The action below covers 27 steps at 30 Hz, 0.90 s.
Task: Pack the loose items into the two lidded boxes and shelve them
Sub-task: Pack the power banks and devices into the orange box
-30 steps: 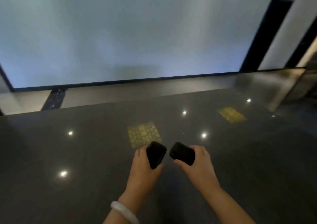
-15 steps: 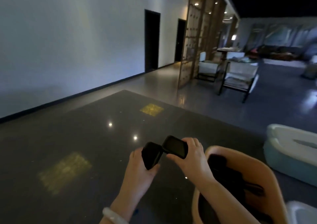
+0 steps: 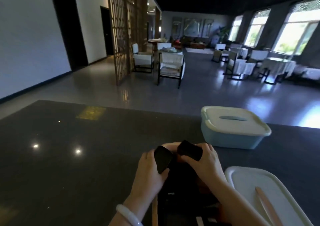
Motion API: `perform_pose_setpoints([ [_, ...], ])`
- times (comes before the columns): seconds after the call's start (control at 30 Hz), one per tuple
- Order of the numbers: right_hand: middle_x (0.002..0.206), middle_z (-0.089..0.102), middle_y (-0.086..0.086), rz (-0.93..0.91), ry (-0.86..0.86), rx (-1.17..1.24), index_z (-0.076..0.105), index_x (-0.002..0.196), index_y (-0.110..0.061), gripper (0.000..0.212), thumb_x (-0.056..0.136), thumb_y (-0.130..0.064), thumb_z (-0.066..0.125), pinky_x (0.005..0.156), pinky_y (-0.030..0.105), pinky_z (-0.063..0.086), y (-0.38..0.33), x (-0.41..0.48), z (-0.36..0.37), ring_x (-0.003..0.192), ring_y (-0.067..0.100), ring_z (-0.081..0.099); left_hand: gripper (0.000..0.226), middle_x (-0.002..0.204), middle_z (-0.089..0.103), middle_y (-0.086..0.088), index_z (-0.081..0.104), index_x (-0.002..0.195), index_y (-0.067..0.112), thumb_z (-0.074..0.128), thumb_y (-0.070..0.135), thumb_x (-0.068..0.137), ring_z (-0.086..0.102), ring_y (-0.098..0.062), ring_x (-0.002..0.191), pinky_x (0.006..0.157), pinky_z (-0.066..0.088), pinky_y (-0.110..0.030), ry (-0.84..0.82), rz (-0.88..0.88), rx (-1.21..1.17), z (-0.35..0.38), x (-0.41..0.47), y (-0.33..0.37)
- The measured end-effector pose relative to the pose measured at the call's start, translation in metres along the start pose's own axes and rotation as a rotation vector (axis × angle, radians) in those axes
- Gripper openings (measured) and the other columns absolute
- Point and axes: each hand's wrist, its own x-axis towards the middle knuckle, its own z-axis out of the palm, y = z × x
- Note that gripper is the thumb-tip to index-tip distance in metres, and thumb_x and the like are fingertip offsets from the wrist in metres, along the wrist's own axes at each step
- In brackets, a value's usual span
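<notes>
So, grips one black case [image 3: 162, 158] in the left hand [image 3: 149, 173], a second black case [image 3: 189, 150] in the right hand [image 3: 207, 167], just above the open box [image 3: 154, 208].

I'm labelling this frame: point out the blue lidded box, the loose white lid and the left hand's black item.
blue lidded box [image 3: 230, 140]: head view, front wall.
loose white lid [image 3: 245, 182]: head view, flat top.
black item [image 3: 161, 157] in left hand [image 3: 149, 172]: head view, dark face.
</notes>
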Motion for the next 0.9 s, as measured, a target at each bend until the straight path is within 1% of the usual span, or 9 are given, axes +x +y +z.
perform_pose_setpoints([
  [0.1, 0.102, 0.056, -0.011, 0.063, -0.01, 0.036, 0.05, 0.107, -0.03, 0.051, 0.07, -0.051, 0.077, 0.083, 0.032, 0.048, 0.005, -0.002, -0.003, 0.101, 0.013, 0.054, 0.072, 0.139, 0.037, 0.004, 0.029, 0.147, 0.019, 0.067, 0.037, 0.088, 0.036, -0.009, 0.129, 0.097, 0.028, -0.012, 0.013, 0.04, 0.039, 0.011, 0.007, -0.006],
  [0.17, 0.097, 0.056, -0.017, 0.041, -0.018, 0.022, 0.046, 0.099, -0.037, 0.043, 0.073, -0.049, 0.076, 0.075, 0.025, 0.045, 0.007, -0.007, -0.007, 0.093, 0.007, 0.054, 0.073, 0.139, 0.035, 0.003, 0.026, 0.147, 0.019, 0.065, 0.039, 0.089, 0.034, -0.009, 0.129, 0.1, 0.03, -0.015, 0.029, 0.065, 0.061, 0.016, 0.006, -0.007],
  [0.27, 0.094, 0.058, -0.023, 0.032, -0.016, 0.027, 0.051, 0.095, -0.046, 0.034, 0.073, -0.049, 0.077, 0.067, 0.013, 0.039, 0.013, -0.011, -0.008, 0.087, -0.003, 0.054, 0.076, 0.14, 0.032, 0.004, 0.02, 0.15, 0.019, 0.063, 0.041, 0.091, 0.031, -0.009, 0.13, 0.102, 0.028, -0.015, 0.065, 0.093, 0.072, 0.02, 0.006, -0.008],
  [0.43, 0.102, 0.058, -0.021, 0.062, -0.019, 0.108, 0.064, 0.102, -0.04, 0.032, 0.073, -0.045, 0.079, 0.066, 0.008, 0.038, 0.025, -0.011, -0.003, 0.091, -0.004, 0.056, 0.079, 0.138, 0.033, 0.004, 0.019, 0.15, 0.018, 0.062, 0.044, 0.09, 0.031, -0.008, 0.127, 0.101, 0.03, -0.017, 0.098, 0.09, 0.115, 0.023, 0.002, -0.006],
  [0.53, 0.108, 0.054, -0.02, 0.084, -0.048, 0.172, 0.065, 0.104, -0.039, 0.034, 0.073, -0.042, 0.08, 0.072, 0.012, 0.042, 0.031, -0.009, -0.001, 0.094, -0.002, 0.055, 0.079, 0.138, 0.033, 0.004, 0.018, 0.151, 0.018, 0.062, 0.044, 0.09, 0.031, -0.008, 0.127, 0.103, 0.031, -0.018, 0.107, 0.076, 0.126, 0.024, 0.0, -0.005],
  [0.63, 0.109, 0.05, -0.016, 0.095, -0.053, 0.184, 0.065, 0.101, -0.039, 0.035, 0.071, -0.041, 0.082, 0.081, 0.021, 0.046, 0.036, 0.0, 0.001, 0.099, 0.005, 0.054, 0.078, 0.138, 0.032, 0.004, 0.016, 0.151, 0.017, 0.058, 0.046, 0.092, 0.03, -0.008, 0.127, 0.105, 0.032, -0.021, 0.112, 0.075, 0.167, 0.025, -0.002, -0.002],
  [0.77, 0.111, 0.048, -0.011, 0.098, -0.098, 0.153, 0.067, 0.102, -0.032, 0.039, 0.068, -0.037, 0.085, 0.088, 0.029, 0.05, 0.039, 0.016, 0.005, 0.098, 0.009, 0.055, 0.076, 0.138, 0.032, 0.002, 0.015, 0.151, 0.016, 0.054, 0.048, 0.094, 0.03, -0.01, 0.127, 0.106, 0.031, -0.022, 0.119, 0.067, 0.244, 0.026, 0.001, 0.0],
  [0.83, 0.112, 0.046, -0.011, 0.113, -0.135, 0.143, 0.066, 0.104, -0.031, 0.043, 0.066, -0.036, 0.086, 0.09, 0.035, 0.053, 0.042, 0.022, 0.008, 0.098, 0.012, 0.058, 0.077, 0.139, 0.032, 0.002, 0.015, 0.152, 0.016, 0.055, 0.046, 0.094, 0.029, -0.012, 0.129, 0.108, 0.03, -0.023, 0.107, 0.054, 0.259, 0.027, 0.004, 0.0],
  [0.9, 0.114, 0.046, -0.011, 0.102, -0.179, 0.109, 0.065, 0.106, -0.032, 0.046, 0.065, -0.035, 0.086, 0.091, 0.037, 0.053, 0.046, 0.028, 0.011, 0.101, 0.012, 0.057, 0.077, 0.137, 0.033, 0.002, 0.015, 0.152, 0.016, 0.055, 0.045, 0.094, 0.028, -0.011, 0.128, 0.107, 0.03, -0.023, 0.107, 0.045, 0.257, 0.028, 0.005, 0.0],
])
